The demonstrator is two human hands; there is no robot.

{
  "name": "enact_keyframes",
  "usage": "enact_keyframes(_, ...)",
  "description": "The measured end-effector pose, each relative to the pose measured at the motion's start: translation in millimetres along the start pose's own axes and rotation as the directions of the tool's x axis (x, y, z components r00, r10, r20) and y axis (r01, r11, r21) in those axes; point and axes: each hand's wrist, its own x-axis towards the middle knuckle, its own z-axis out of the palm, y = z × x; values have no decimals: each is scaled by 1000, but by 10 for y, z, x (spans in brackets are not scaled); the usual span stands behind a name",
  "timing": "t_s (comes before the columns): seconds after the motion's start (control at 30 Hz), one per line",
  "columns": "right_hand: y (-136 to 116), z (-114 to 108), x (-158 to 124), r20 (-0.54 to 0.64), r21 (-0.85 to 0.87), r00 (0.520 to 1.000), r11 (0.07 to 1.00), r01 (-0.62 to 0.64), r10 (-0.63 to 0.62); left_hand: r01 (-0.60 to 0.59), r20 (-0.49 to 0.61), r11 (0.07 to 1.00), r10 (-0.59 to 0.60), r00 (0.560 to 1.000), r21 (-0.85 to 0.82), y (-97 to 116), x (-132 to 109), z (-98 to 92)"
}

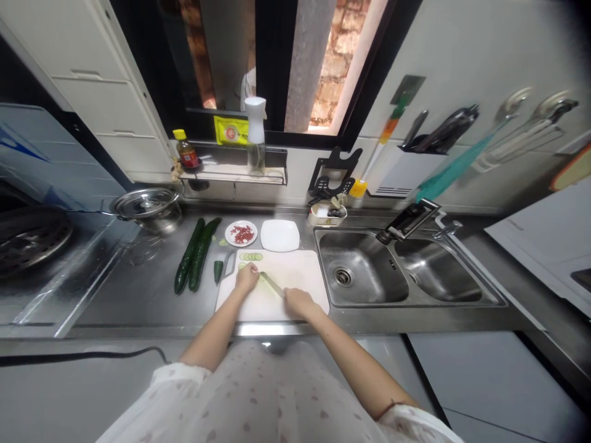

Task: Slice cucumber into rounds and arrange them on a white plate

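My right hand is wrapped round the handle of a kitchen knife, its blade pointing left and away across the white cutting board. Close to the blade's tip, my left hand has its fingers curled together over the board; what lies in them is too small to make out. A row of thin cucumber slices rests just beyond that hand. Left of the board lies a short cucumber end piece. Two whole cucumbers lie side by side farther left.
Behind the board stand a small plate of chopped red pieces and a white square plate. A lidded steel pot is at the back left. To the right is a double sink with a black faucet.
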Motion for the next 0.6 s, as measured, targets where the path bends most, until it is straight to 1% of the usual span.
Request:
enact_keyframes(0.17,21,31,-6,-14,26,1000,1000,-7,7,-17,-4,1000,17,1000,8,-6,-5,-4)
enact_keyframes(0.33,149,121,-132,-7,25,1000,1000,-13,13,-48,-19,999,48,999,-7,-16,-59,16)
enact_keyframes(0.43,263,207,-198,-76,43,997,999,0,3,-120,-73,992,117,990,-37,-46,-147,67)
enact_keyframes(0.53,357,283,-216,-157,80,984,995,-66,78,-234,-119,971,228,966,-38,-89,-240,137)
enact_keyframes(0.6,399,310,-202,-184,98,973,988,-123,139,-277,-126,961,273,954,-19,-107,-279,177)
